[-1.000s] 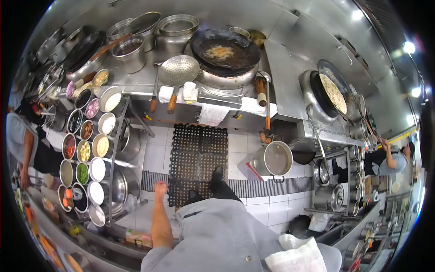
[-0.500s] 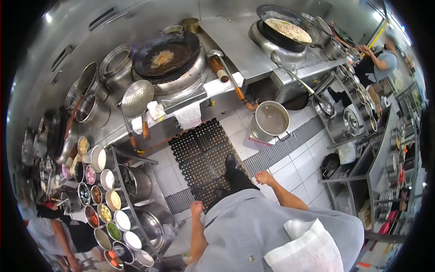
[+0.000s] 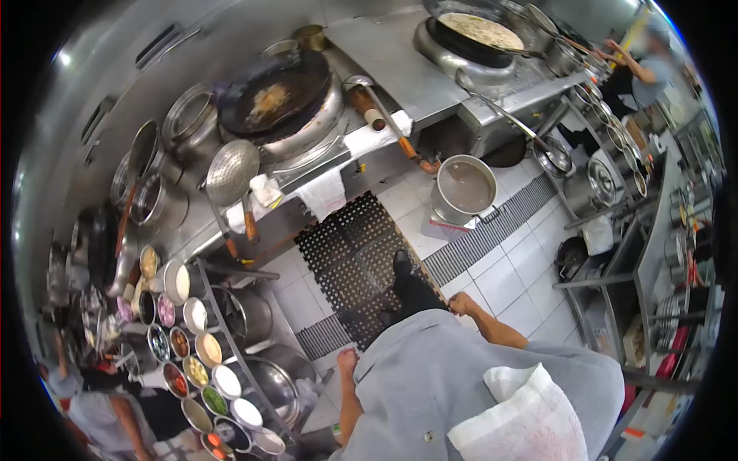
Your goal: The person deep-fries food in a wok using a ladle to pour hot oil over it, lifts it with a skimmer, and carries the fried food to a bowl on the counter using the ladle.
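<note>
My left hand hangs at my left side with its fingers curled in and nothing seen in it. On the other side, my right hand is loosely closed near my waist, also with nothing visible in it. Neither hand touches the cookware. Ahead of me a wok sits on the left burner with brown food in dark liquid. A perforated strainer and a ladle lie across the counter edge. Below the counter, a pot of cloudy liquid stands in front of me.
Several ingredient tubs fill the rack at my left. A second wok holds pale food at the right burner. Underfoot is a black rubber mat beside a floor grate. Co-workers stand at far right and lower left.
The view has shifted slightly, so the floor, pot and tubs sit a little further right. My right hand has come a bit closer to my body. Both hands stay closed.
</note>
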Demonstrator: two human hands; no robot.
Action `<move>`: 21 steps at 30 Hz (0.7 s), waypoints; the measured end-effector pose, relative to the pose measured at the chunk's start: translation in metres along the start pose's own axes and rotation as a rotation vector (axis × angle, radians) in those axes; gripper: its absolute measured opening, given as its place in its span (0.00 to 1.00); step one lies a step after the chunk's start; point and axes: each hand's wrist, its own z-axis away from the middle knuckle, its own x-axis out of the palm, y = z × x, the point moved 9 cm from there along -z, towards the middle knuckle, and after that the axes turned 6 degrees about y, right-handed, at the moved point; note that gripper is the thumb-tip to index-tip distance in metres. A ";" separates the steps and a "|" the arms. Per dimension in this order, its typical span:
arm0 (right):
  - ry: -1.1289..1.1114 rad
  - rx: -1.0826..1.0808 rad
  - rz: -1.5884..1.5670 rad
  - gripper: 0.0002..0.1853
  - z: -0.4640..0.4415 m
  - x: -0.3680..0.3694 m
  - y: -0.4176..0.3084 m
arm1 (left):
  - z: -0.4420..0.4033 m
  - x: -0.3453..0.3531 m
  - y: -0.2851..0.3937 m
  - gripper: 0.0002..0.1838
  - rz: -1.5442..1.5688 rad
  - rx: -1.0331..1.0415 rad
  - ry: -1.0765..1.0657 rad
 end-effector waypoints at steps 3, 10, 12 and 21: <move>0.001 -0.061 0.015 0.10 -0.010 0.000 -0.011 | -0.005 0.005 -0.013 0.09 0.335 -0.261 0.098; 0.087 -0.115 -0.074 0.08 -0.018 -0.004 -0.027 | -0.023 0.002 -0.016 0.10 0.369 -0.234 0.095; 0.098 -0.197 -0.021 0.08 -0.015 -0.004 -0.033 | -0.019 -0.002 -0.010 0.10 0.350 -0.227 0.106; 0.008 -0.005 0.060 0.11 -0.001 0.002 -0.014 | -0.018 0.000 -0.024 0.11 0.305 -0.178 0.071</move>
